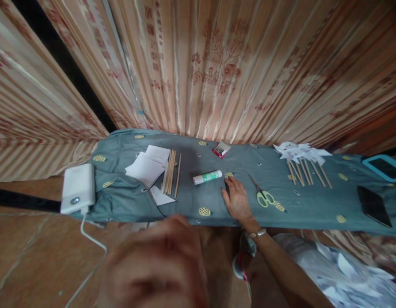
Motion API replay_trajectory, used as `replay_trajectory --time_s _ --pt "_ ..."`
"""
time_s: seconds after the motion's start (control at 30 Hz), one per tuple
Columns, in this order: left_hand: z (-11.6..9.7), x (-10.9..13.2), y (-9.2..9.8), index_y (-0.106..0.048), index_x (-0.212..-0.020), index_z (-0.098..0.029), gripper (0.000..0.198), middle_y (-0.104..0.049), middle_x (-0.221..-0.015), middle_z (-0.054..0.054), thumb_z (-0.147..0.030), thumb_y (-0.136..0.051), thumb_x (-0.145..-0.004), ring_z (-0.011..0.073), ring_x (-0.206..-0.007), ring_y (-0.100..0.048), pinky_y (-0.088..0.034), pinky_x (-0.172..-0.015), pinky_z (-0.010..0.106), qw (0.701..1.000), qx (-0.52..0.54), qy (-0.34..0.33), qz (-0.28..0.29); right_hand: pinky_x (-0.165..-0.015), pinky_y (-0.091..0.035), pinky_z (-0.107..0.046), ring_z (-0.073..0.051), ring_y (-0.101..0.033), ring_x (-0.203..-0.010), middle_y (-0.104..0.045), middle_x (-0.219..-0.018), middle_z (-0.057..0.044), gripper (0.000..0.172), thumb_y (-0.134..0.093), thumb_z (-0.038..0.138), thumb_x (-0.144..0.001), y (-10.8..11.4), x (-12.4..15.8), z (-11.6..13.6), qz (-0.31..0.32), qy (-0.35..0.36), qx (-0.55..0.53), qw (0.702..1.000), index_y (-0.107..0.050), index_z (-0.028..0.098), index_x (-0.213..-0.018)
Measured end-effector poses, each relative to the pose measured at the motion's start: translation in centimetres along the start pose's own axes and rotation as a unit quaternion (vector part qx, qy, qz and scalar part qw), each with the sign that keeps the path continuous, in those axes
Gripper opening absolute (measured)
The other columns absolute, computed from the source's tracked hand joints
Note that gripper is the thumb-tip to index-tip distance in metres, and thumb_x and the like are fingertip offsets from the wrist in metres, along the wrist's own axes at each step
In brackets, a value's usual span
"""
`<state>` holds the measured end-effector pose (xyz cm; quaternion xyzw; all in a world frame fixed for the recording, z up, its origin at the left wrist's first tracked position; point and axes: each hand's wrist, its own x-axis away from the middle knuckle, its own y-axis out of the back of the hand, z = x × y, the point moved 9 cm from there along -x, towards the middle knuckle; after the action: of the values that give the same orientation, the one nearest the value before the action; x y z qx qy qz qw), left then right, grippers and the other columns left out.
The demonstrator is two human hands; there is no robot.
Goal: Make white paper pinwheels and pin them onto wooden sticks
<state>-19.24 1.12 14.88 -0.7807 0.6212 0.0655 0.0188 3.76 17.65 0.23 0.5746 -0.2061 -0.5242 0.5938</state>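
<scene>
My right hand point(238, 200) rests palm down on the teal cloth, its fingers stretched out and holding nothing. It lies between a glue stick point(207, 177) and a pair of green-handled scissors point(263, 196), touching neither. Close to the camera, my left hand point(159, 265) is a large blur in front of the table edge, so its fingers cannot be made out. Beyond it are white paper pieces point(146, 167) and several thin wooden sticks point(170, 173) laid side by side. Paper pinwheels point(299, 152) on sticks sit in a group at the right.
A small red and white box point(221, 149) is near the back edge. A white power bank point(77, 188) with a cable stands at the left end. At the right end are a dark phone point(374, 206) and a blue-framed device point(385, 167). Curtains point(198, 64) hang behind the table.
</scene>
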Motion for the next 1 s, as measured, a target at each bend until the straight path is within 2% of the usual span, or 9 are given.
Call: replay_trajectory --time_s 0.07,0.1,0.17,0.23,0.3,0.4,0.53,0.8,1.0 --pt "-1.2 -3.3 1.8 -0.068 -0.055 -0.026 0.023 -0.062 -0.061 0.003 -0.039 -0.072 -0.074 0.0183 -0.063 -0.058 -0.048 -0.062 0.032 0.994 -0.046 -0.066 -0.079 -0.099 -0.043 -0.048 -0.032 -0.050 -0.124 -0.055 -0.138 -0.020 0.043 -0.040 0.035 -0.097 0.0 0.0 -0.1 0.002 -0.002 -0.001 1.000 -0.055 0.010 -0.129" --pt "-0.9 -5.0 2.7 -0.066 -0.056 -0.024 0.023 -0.063 -0.063 0.002 -0.037 -0.070 -0.074 0.0173 -0.063 -0.058 -0.048 -0.064 0.031 0.986 -0.080 -0.091 -0.118 -0.099 -0.042 -0.048 -0.031 -0.050 -0.124 -0.055 -0.138 -0.020 0.043 -0.039 0.035 -0.097 0.0 0.0 -0.1 0.002 -0.004 -0.003 1.000 -0.055 0.011 -0.129" --pt "1.8 -8.0 4.9 -0.069 -0.065 -0.022 0.017 -0.067 -0.074 0.002 -0.037 -0.068 -0.074 0.0182 -0.074 -0.061 -0.050 -0.077 0.032 0.962 -0.180 -0.087 -0.186 -0.099 -0.042 -0.048 -0.031 -0.050 -0.124 -0.055 -0.137 -0.020 0.043 -0.039 0.035 -0.097 0.1 -0.1 -0.1 0.000 -0.007 -0.008 1.000 -0.055 0.012 -0.129" --pt "5.5 -10.2 6.5 -0.073 -0.081 -0.021 0.019 -0.070 -0.095 0.005 -0.037 -0.066 -0.075 0.0228 -0.096 -0.062 -0.046 -0.095 0.037 0.940 -0.278 -0.065 -0.189 -0.099 -0.042 -0.049 -0.032 -0.051 -0.123 -0.056 -0.137 -0.020 0.043 -0.039 0.035 -0.096 0.1 -0.1 -0.1 0.000 -0.008 -0.010 1.000 -0.055 0.012 -0.129" --pt "9.0 -11.1 7.9 -0.073 -0.089 -0.020 0.022 -0.069 -0.107 0.009 -0.033 -0.063 -0.075 0.0268 -0.108 -0.058 -0.042 -0.102 0.042 0.922 -0.347 -0.035 -0.170 -0.099 -0.042 -0.049 -0.032 -0.051 -0.122 -0.055 -0.137 -0.021 0.044 -0.039 0.035 -0.096 0.1 -0.1 0.0 0.000 -0.008 -0.011 1.000 -0.056 0.010 -0.128" --pt "12.1 -11.0 9.2 -0.072 -0.098 -0.016 0.031 -0.066 -0.115 0.013 -0.033 -0.064 -0.074 0.0312 -0.115 -0.055 -0.040 -0.105 0.046 0.905 -0.403 -0.015 -0.139 -0.099 -0.042 -0.048 -0.032 -0.050 -0.124 -0.055 -0.137 -0.020 0.044 -0.039 0.035 -0.097 0.2 -0.1 0.0 -0.001 -0.003 -0.015 1.000 -0.055 0.010 -0.129" --pt "13.8 -10.6 9.5 -0.069 -0.107 -0.014 0.041 -0.063 -0.123 0.015 -0.036 -0.063 -0.073 0.0325 -0.118 -0.053 -0.040 -0.105 0.046 0.887 -0.449 -0.011 -0.111 -0.099 -0.043 -0.048 -0.031 -0.049 -0.125 -0.055 -0.137 -0.020 0.044 -0.040 0.036 -0.097 0.4 0.0 -0.1 -0.012 0.003 -0.020 1.000 -0.054 0.011 -0.129" --pt "14.4 -10.7 9.6 -0.070 -0.105 -0.013 0.038 -0.067 -0.119 0.014 -0.034 -0.059 -0.076 0.0308 -0.114 -0.056 -0.042 -0.103 0.042 0.870 -0.479 -0.012 -0.120 -0.100 -0.043 -0.048 -0.031 -0.051 -0.124 -0.056 -0.137 -0.020 0.042 -0.042 0.036 -0.097 0.4 0.1 -0.1 -0.017 0.008 -0.017 1.000 -0.055 0.010 -0.128" --pt "14.4 -10.5 10.3 -0.073 -0.100 -0.016 0.033 -0.069 -0.118 0.011 -0.034 -0.062 -0.075 0.0278 -0.112 -0.059 -0.044 -0.100 0.038 0.887 -0.442 0.014 -0.134 -0.099 -0.044 -0.049 -0.032 -0.050 -0.125 -0.056 -0.136 -0.021 0.042 -0.042 0.036 -0.097 0.4 0.2 -0.2 -0.022 0.018 -0.015 0.999 -0.055 0.011 -0.127"
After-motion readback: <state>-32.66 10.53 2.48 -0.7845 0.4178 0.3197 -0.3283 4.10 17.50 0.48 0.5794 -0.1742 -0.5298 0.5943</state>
